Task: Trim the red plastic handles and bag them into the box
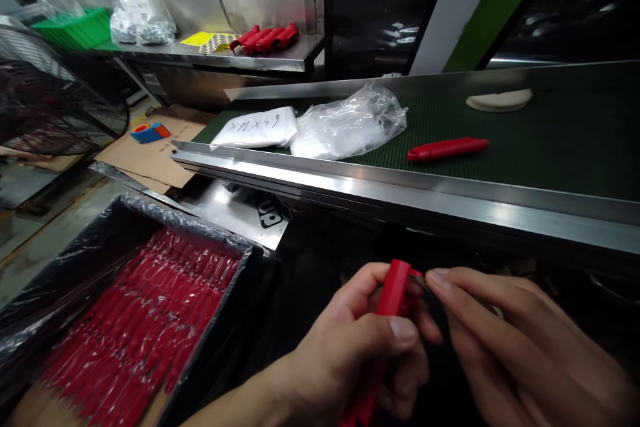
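Note:
In the lower middle of the head view, my left hand (363, 340) is wrapped round a long red plastic handle-like part (395, 287), thumb along its side. The part stands tilted, its upper end showing above my fingers. Just to the right, my right hand (515, 333) has its thumb and fingers pinched together by the part's upper end. A thin red sliver shows near those fingertips; I cannot make out what they hold. Another red part (447, 149) lies on the green conveyor belt (435, 120) beyond my hands.
At lower left, a plastic-lined box (235, 280) holds rows of bagged red parts (135, 327). White bag packs (255, 128) and a pale curved piece (500, 101) lie on the belt. Behind are a steel shelf (280, 64) with red pieces (265, 39), and a fan (60, 87).

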Motion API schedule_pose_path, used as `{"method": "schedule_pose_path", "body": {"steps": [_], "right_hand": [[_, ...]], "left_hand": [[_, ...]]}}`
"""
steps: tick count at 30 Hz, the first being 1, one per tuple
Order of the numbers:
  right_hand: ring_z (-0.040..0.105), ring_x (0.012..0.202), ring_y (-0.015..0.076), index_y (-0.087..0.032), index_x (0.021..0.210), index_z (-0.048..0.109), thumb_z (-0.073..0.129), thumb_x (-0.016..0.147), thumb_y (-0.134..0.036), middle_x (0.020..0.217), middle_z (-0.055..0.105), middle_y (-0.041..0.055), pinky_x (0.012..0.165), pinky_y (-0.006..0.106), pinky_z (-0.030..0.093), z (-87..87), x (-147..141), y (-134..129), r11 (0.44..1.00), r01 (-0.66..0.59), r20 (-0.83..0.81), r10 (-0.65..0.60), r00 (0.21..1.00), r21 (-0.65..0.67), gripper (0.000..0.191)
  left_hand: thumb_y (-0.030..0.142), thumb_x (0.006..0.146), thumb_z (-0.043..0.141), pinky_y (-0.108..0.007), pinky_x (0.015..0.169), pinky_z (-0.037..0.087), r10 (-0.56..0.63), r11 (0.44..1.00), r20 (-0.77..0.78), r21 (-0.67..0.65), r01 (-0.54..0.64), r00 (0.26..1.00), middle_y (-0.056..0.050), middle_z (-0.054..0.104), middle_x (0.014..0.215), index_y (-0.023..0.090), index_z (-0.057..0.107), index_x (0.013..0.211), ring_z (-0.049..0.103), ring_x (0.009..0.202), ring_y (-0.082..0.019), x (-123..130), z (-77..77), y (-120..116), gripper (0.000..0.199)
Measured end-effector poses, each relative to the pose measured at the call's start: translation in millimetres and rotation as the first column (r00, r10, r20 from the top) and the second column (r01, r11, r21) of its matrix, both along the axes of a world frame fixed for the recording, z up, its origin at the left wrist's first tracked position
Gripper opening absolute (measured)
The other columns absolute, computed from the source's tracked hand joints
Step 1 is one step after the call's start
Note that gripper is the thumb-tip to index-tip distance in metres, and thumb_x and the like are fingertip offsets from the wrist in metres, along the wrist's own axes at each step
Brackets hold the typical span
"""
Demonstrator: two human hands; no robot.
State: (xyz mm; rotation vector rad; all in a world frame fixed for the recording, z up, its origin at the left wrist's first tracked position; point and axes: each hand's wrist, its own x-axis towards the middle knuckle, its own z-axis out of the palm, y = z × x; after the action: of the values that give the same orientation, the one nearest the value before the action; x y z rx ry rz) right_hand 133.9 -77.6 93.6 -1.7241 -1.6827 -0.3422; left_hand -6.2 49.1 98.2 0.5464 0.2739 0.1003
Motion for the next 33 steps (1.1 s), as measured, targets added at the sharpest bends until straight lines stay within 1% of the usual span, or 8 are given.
{"method": "schedule_pose_path", "body": {"steps": [2,5,7,10,13,27,30,33], "right_hand": [[0.062,0.103,0.0186,-0.015,0.129,0.06,0.06,0.085,-0.003,0.117,0.063,0.0103,0.086,0.03,0.049,-0.4,1,2,0.999,0.033,-0.005,-0.033,0.999,0.017,0.045],[0.065,0.098,0.0169,-0.019,0.125,0.063,0.059,0.086,-0.003,0.114,0.065,0.0071,0.086,0.028,0.05,-0.3,6,4,0.978,0.201,-0.118,-0.194,0.974,0.048,0.042],[0.066,0.095,0.0172,-0.024,0.124,0.064,0.059,0.087,-0.005,0.115,0.066,0.0046,0.083,0.029,0.051,0.0,10,3,0.965,0.255,-0.159,-0.244,0.957,0.055,0.042],[0.065,0.098,0.0201,-0.025,0.133,0.058,0.06,0.087,-0.006,0.119,0.064,0.0062,0.08,0.031,0.053,0.7,11,-1,0.991,0.117,-0.086,-0.111,0.99,0.06,0.05],[0.063,0.105,0.0215,-0.017,0.134,0.057,0.06,0.084,-0.001,0.119,0.062,0.0104,0.083,0.032,0.053,1.8,6,-3,0.998,0.008,-0.082,-0.003,0.997,0.06,0.053],[0.061,0.106,0.0218,-0.012,0.132,0.058,0.063,0.082,0.0,0.117,0.062,0.0128,0.081,0.033,0.049,0.8,1,-2,0.998,-0.041,-0.02,0.042,0.999,0.047,0.052],[0.06,0.106,0.0213,-0.016,0.134,0.057,0.061,0.083,0.002,0.118,0.062,0.0109,0.084,0.035,0.049,1.6,-4,0,0.998,0.026,-0.086,-0.02,0.996,0.063,0.054],[0.059,0.109,0.0224,-0.015,0.132,0.057,0.058,0.085,0.002,0.121,0.06,0.0115,0.085,0.037,0.049,3.2,-8,3,0.996,0.049,-0.146,-0.039,0.989,0.068,0.05]], "left_hand": [[0.024,0.079,0.072,-0.013,0.039,0.043,-0.026,1.0,0.02,-0.002,0.026,0.999,0.0,0.06,0.074,0.018,0.053,0.101,0.049,0.045,-0.005,-3,0.7,-1,0.029],[0.022,0.074,0.079,-0.012,0.053,0.048,-0.09,0.996,0.043,-0.014,0.09,0.995,-0.005,0.065,0.088,0.017,0.055,0.101,0.058,0.059,-0.005,-8,3.7,-3,0.036],[0.022,0.076,0.077,-0.012,0.054,0.049,-0.086,0.996,0.064,-0.017,0.087,0.994,-0.006,0.065,0.092,0.017,0.056,0.103,0.058,0.061,-0.005,-9,3.9,-2,0.035],[0.024,0.084,0.068,-0.013,0.042,0.045,-0.043,0.997,0.106,-0.059,0.05,0.993,-0.005,0.061,0.095,0.021,0.053,0.11,0.055,0.054,-0.005,-5,-0.1,3,0.03],[0.024,0.086,0.062,-0.013,0.041,0.046,-0.034,0.995,0.118,-0.086,0.044,0.992,-0.006,0.06,0.096,0.021,0.052,0.111,0.056,0.055,-0.005,-2,-4.1,6,0.027],[0.019,0.083,0.064,-0.012,0.04,0.045,0.026,1.0,0.056,-0.009,-0.025,0.998,-0.005,0.061,0.095,0.019,0.054,0.108,0.055,0.052,-0.005,-1,-4.0,3,0.027],[0.024,0.089,0.055,-0.013,0.038,0.043,-0.005,0.998,0.092,-0.055,0.01,0.996,-0.009,0.065,0.095,0.02,0.054,0.115,0.059,0.05,-0.008,-1,-5.6,3,0.027],[0.036,0.094,0.04,-0.015,0.036,0.036,-0.073,0.978,0.151,-0.182,0.1,0.986,-0.012,0.068,0.082,0.016,0.054,0.123,0.061,0.047,-0.014,-2,-10.2,2,0.037]]}}
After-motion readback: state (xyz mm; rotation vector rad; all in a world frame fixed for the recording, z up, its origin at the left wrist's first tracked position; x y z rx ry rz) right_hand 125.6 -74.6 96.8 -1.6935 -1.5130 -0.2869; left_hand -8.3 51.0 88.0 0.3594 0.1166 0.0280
